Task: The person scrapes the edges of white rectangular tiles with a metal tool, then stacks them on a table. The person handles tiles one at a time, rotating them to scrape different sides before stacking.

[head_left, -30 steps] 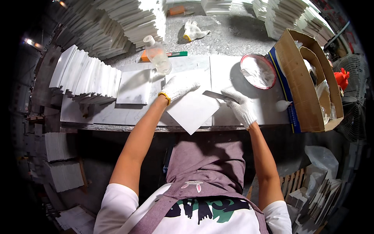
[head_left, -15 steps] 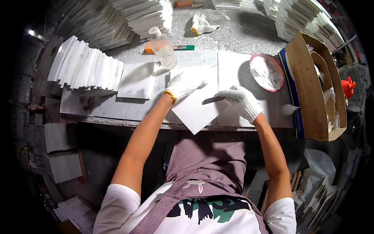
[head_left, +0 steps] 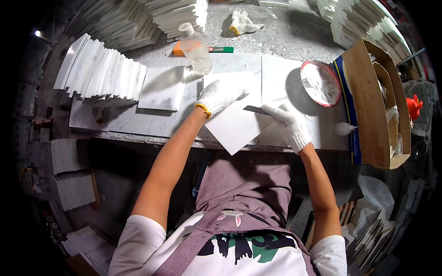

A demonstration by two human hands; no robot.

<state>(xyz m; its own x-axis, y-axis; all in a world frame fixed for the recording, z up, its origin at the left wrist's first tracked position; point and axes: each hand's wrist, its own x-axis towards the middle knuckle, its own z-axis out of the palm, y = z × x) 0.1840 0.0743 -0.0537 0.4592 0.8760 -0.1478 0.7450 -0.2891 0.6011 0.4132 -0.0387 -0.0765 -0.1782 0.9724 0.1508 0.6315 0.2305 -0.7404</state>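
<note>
My left hand (head_left: 222,97), in a white knitted glove with a yellow cuff, holds a flat white tile (head_left: 237,126) at its far left side. The tile is turned cornerwise, one corner pointing at me past the bench edge. Gloved in white as well, my right hand (head_left: 290,125) grips a thin dark scraper blade (head_left: 258,110) between thumb and fingers. That blade lies over the tile's right part; whether it touches cannot be made out. Beneath my left hand, another pale tile (head_left: 230,79) shows on the marble-like worktop (head_left: 124,122).
At left stand a row of upright white tiles (head_left: 103,66) and a single tile (head_left: 161,89). A clear bottle (head_left: 197,53) stands behind my left hand. Rightward are a red-rimmed bowl of white paste (head_left: 321,83), a white squeeze bulb (head_left: 344,129) and a cardboard box (head_left: 368,106). A loose glove (head_left: 244,23) lies farther back.
The scraper blade's tip has shifted away from me across the tile, and my right hand has turned slightly. My left hand stays on the tile. The whole view has shifted a little.
</note>
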